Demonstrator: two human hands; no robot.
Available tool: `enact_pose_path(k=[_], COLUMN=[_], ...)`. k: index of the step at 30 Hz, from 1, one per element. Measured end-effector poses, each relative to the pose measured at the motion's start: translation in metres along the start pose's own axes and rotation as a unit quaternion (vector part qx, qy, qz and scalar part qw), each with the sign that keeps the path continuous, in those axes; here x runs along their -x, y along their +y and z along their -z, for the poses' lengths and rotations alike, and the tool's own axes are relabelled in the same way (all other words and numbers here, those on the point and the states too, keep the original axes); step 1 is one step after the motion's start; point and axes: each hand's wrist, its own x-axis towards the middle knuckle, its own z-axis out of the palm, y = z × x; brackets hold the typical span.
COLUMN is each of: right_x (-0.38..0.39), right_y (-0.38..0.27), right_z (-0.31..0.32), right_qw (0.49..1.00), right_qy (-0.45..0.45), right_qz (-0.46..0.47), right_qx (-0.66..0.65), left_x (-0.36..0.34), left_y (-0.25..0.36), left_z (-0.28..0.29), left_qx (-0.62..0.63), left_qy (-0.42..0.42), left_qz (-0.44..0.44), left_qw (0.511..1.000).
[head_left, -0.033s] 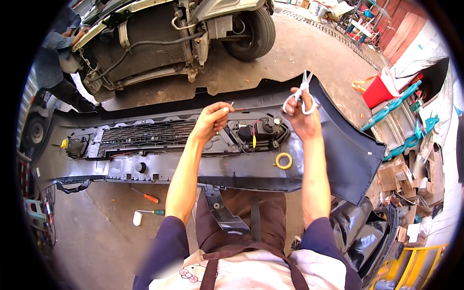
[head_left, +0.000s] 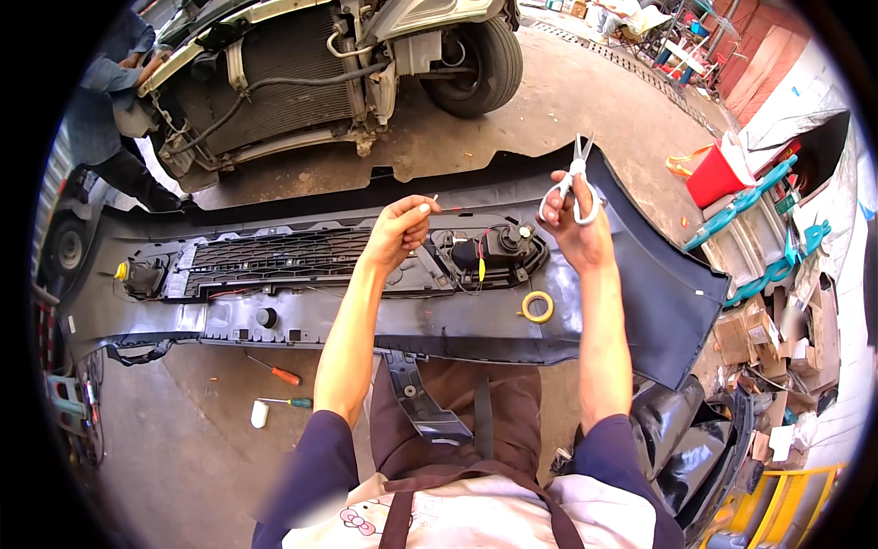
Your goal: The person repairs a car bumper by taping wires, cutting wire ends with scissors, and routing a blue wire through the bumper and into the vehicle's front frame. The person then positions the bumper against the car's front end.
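- the left hand has thumb and forefinger together, clamped on a small thin piece; the fingers hide most of it, so what it is, i cannot tell;
- the right hand is closed on the white-handled scissors, with fingers in the loops; the blades point away from the person and stand a little apart; how deep the fingers go in is partly hidden;
- both hands are above the dark bumper, which lies with its inner side up; the left forearm covers part of it, beside the grille;
- the lamp unit is seen between the hands; its thin wires are hard to follow;
- the car front is cut off by the upper border; a co-worker at far left is also cut off, and the work of these hands is too small to read;
- the two hands are well apart, with room between them; the scissors tips are near the far edge of the bumper;
- the yellow tape roll lies near the close edge, left of the right forearm;
- floor shows between bumper and car; two screwdrivers lie on the near floor, at left.
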Motion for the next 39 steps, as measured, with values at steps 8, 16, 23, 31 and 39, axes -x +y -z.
enact_pose_path(k=[8,16,23,31,39], right_x=[0.109,0.306,0.389,0.422,0.433], right_y=[-0.076,-0.155,0.021,0.286,0.328], right_z=[0.005,0.094,0.169,0.341,0.320], right_qw=[0.969,0.923,0.867,0.691,0.628], right_qy=[0.061,0.070,0.391,0.442,0.409], right_qz=[0.105,0.374,0.309,-0.174,-0.395], right_qx=[0.216,0.064,-0.026,0.545,0.531], left_x=[-0.003,-0.022,-0.011,0.001,0.045], left_y=[0.003,-0.007,0.014,0.008,-0.004], left_z=[-0.003,0.024,0.034,0.019,0.032], left_qx=[-0.031,0.089,0.042,0.021,-0.038], left_qy=[0.079,0.083,0.111,0.059,0.106], left_qz=[-0.037,-0.127,-0.158,-0.176,-0.218], left_qw=[0.996,0.984,0.980,0.982,0.969])
